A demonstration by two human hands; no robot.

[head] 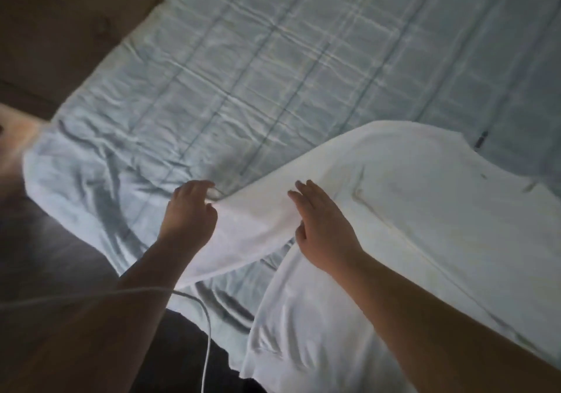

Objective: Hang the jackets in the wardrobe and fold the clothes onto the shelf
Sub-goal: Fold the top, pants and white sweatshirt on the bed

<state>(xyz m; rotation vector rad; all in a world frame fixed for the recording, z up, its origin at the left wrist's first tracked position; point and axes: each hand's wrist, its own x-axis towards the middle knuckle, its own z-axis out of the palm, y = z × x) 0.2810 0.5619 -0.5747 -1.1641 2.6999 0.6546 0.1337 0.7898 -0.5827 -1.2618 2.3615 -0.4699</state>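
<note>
So the white garment (pixel 409 210) is lying spread out on the bed, on the near right part of the light blue quilted bedspread (pixel 258 59). It looks like a plain long-sleeved top. It's soft and a bit rumpled, with a few seam lines showing and what looks like a ribbed hem at the near edge. The frame is blurry, so I can't tell much more.

The left hand (pixel 189 210) has its fingers curled around the end of the sleeve (pixel 230 241), pinching it just above the bedspread. The sleeve runs back from there toward the garment's body. The right hand (pixel 321 232) lies on the fabric beside it, fingers straight and slightly spread, holding nothing.

The garment's lower edge hangs over the near side of the bed. The far and left parts of the bedspread are bare and wrinkled, and the left corner droops toward the dark floor (pixel 45 256). A thin white cable (pixel 206 326) loops across the left forearm and drops down.
</note>
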